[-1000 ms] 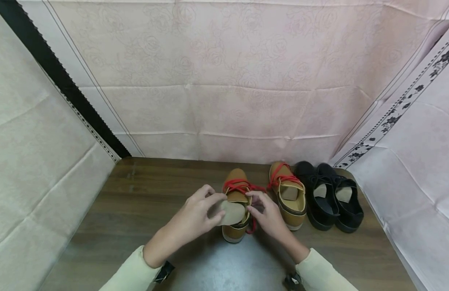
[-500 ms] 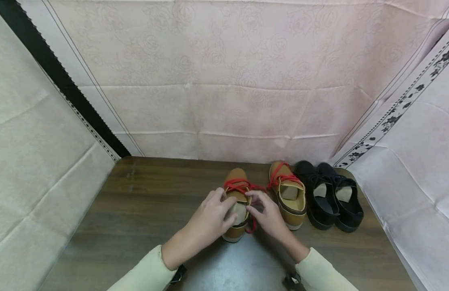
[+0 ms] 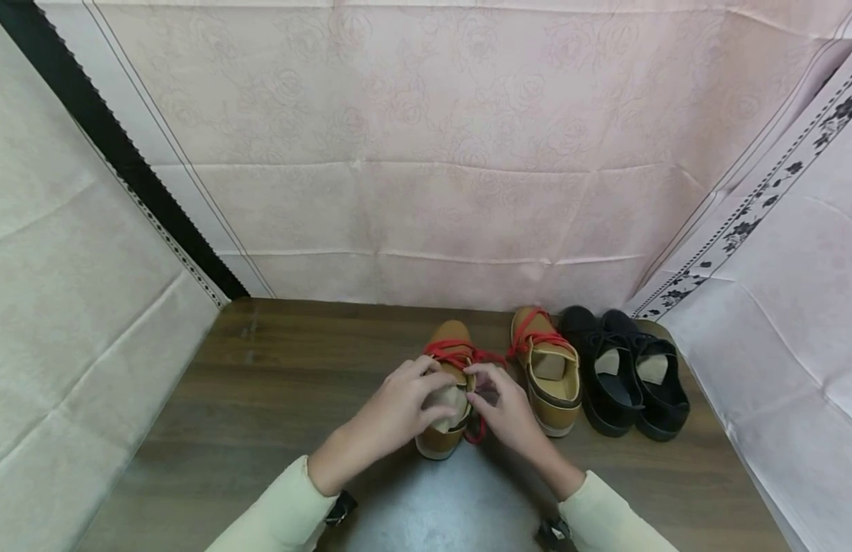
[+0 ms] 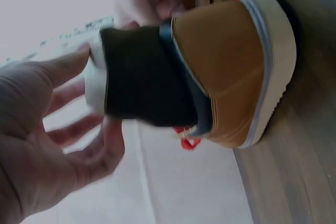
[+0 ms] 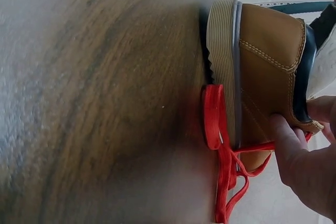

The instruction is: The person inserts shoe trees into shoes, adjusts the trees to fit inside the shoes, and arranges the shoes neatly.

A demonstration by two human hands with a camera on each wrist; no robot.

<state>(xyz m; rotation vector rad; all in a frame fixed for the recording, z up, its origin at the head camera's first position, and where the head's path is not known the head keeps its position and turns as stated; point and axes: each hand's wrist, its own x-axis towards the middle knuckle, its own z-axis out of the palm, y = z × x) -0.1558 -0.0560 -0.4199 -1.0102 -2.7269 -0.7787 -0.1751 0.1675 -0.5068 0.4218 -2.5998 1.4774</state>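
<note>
A tan lace-up shoe [image 3: 435, 445] with red laces [image 3: 453, 353] stands on the wooden surface, toe pointing away from me. Out of its opening rises an insole [image 3: 452, 402], pale on one face and dark on the other, its front part hidden inside the shoe. My left hand [image 3: 401, 399] pinches the insole's heel end between thumb and fingers; the left wrist view shows the dark face of the insole [image 4: 142, 77] up close. On the shoe's right side, my right hand [image 3: 501, 402] pinches the collar, one finger against the leather outside, as the right wrist view shows.
To the right stands the matching tan shoe [image 3: 557, 410], with a pair of black shoes [image 3: 608, 418] beside it. Loose red lace [image 5: 212, 114] hangs beside the held shoe. Pale patterned sheets [image 3: 412, 215] wall the back and both sides of the wooden surface [image 3: 294, 368].
My left hand has moved right, carrying the insole over and deeper into the shoe. The shoe's heel has shifted slightly left. My right hand has stayed at the collar.
</note>
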